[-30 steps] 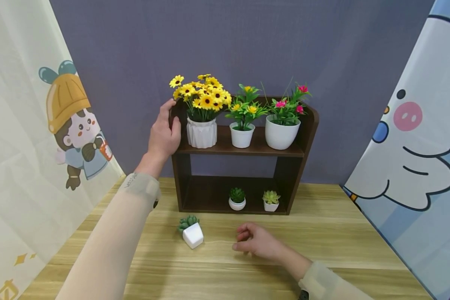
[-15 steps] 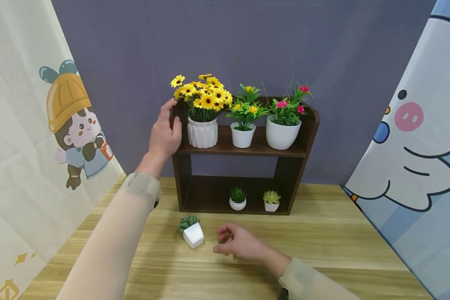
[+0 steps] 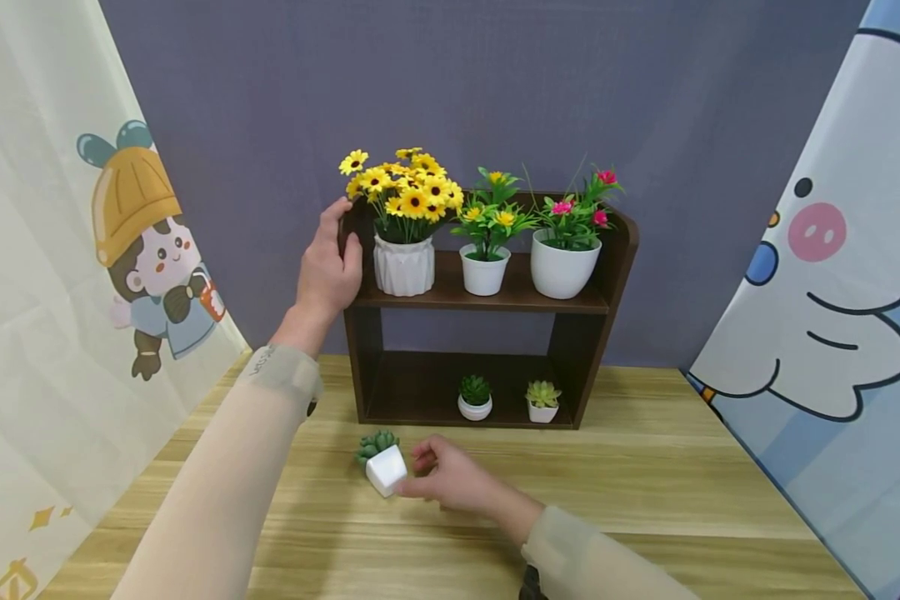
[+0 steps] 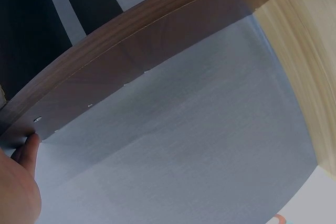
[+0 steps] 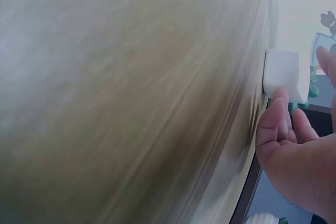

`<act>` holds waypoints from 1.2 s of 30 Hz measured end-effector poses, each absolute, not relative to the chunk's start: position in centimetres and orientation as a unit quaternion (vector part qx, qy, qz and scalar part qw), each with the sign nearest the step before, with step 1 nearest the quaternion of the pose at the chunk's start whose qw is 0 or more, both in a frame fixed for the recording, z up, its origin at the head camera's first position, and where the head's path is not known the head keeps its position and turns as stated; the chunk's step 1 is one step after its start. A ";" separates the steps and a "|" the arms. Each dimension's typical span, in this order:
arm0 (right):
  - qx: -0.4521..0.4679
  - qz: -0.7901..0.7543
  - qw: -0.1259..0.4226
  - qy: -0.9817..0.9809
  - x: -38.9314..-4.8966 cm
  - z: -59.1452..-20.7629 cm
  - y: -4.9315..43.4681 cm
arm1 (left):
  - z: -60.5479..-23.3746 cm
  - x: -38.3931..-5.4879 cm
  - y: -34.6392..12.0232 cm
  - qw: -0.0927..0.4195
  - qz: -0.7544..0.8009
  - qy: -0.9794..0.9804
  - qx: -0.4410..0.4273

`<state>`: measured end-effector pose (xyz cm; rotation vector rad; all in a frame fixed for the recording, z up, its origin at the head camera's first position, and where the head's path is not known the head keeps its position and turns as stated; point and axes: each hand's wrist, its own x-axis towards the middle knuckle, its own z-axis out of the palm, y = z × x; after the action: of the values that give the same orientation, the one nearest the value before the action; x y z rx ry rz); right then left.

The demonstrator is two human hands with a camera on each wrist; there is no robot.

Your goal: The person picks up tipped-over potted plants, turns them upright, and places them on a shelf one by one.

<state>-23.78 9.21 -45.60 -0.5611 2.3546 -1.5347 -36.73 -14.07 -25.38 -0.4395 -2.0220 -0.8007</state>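
With its thumb on the inner side, my left hand (image 3: 324, 271) grips the upper left side panel of a dark brown wooden shelf (image 3: 487, 305). The left wrist view catches the panel's outer face (image 4: 131, 51) and part of that hand (image 4: 18, 190). A small succulent in a white square pot (image 3: 386, 470) lies tipped over on the table in front of the shelf, leaves toward the back left. Right beside it is my right hand (image 3: 456, 477), fingers loosely bent and apart, thumb close to the pot. In the right wrist view, fingertips overlap the pot (image 5: 283, 72); contact cannot be told.
On the upper board stand yellow daisies in a ribbed white pot (image 3: 405, 268), a yellow-flowered plant (image 3: 484, 271) and a pink-flowered plant (image 3: 565, 265). Below are two small succulents, dark green (image 3: 475, 400) and pale green (image 3: 543, 402). Printed curtains flank the wooden table (image 3: 645, 467).
My right hand has moved left across the table, up to the tipped succulent pot. The left hand stays on the shelf's side, and the plants have not moved.
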 end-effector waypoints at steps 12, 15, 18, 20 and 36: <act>-0.177 -0.521 0.113 0.827 -24.5 -46.2 7.0 | -25.4 -36.7 -14.2 0.443 -0.327 -0.816 -0.177; -0.176 -0.526 0.105 0.826 -24.5 -46.4 6.5 | -25.4 -36.7 -14.2 0.444 -0.326 -0.816 -0.177; -0.174 -0.527 0.100 0.826 -24.5 -46.5 6.0 | -25.4 -36.6 -14.2 0.446 -0.325 -0.815 -0.177; -0.171 -0.527 0.095 0.827 -24.5 -46.6 5.9 | -25.4 -36.6 -14.1 0.446 -0.325 -0.815 -0.177; -0.163 -0.515 0.096 0.836 -24.6 -46.8 5.8 | -25.4 -36.6 -14.1 0.444 -0.331 -0.814 -0.177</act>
<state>-24.64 5.84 -46.79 -0.4824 2.4780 -1.5249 -36.63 -14.10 -25.37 -0.4393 -2.0168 -0.8195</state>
